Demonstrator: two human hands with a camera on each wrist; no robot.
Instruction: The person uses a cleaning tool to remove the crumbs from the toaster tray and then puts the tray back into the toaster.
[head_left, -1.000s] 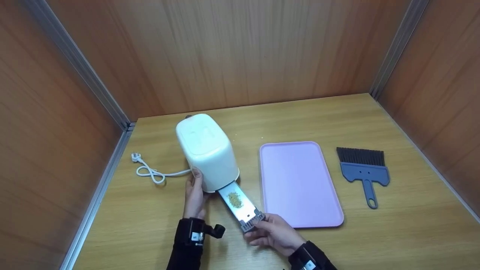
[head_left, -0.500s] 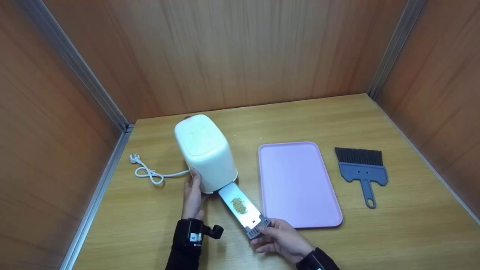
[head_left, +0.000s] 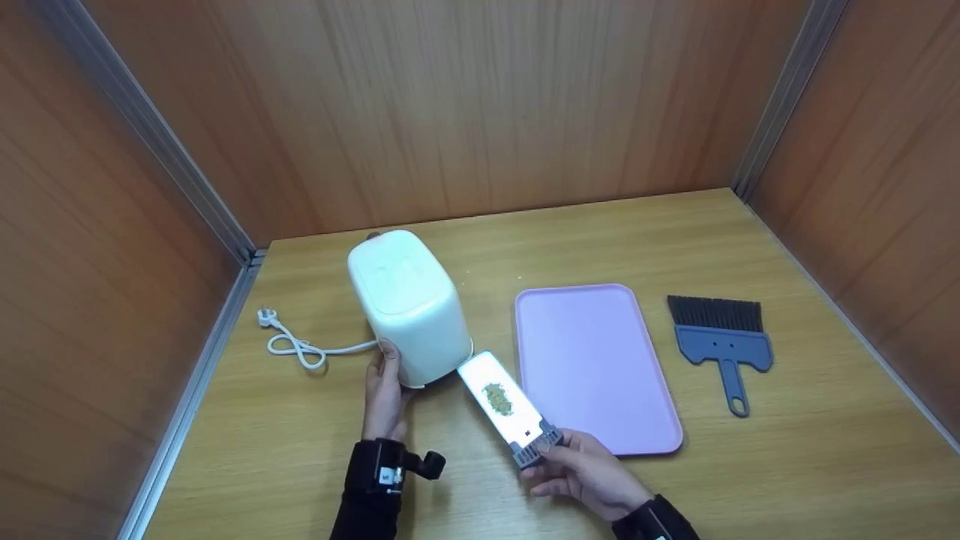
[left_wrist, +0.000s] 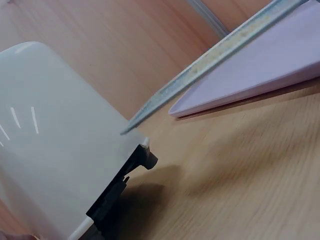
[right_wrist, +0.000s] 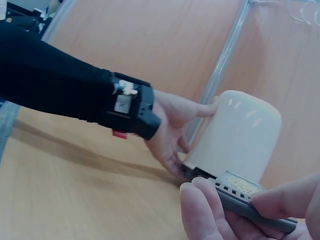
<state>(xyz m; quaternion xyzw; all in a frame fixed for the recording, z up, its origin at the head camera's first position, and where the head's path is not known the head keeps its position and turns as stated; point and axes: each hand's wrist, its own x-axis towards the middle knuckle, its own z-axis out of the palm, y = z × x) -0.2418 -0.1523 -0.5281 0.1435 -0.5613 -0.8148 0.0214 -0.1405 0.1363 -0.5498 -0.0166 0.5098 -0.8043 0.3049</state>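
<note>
A white toaster stands left of centre in the head view, its black base tilted up off the table in the left wrist view. My left hand grips its near lower edge, thumb on the side and fingers at the base. My right hand pinches the grey slatted end of a metal crumb tray between thumb and fingers. The crumb tray is out of the toaster, its far end close to the toaster's near right corner. A patch of yellowish crumbs lies on it.
Right of the crumb tray lies a purple serving tray. Farther right is a blue brush with black bristles. The toaster's white cord and plug lie to the left. Wooden panels enclose the table at the back and sides.
My right hand has drawn the crumb tray out of the toaster, moving right and toward me. The left hand has kept its grip on the toaster, which has hardly moved.
</note>
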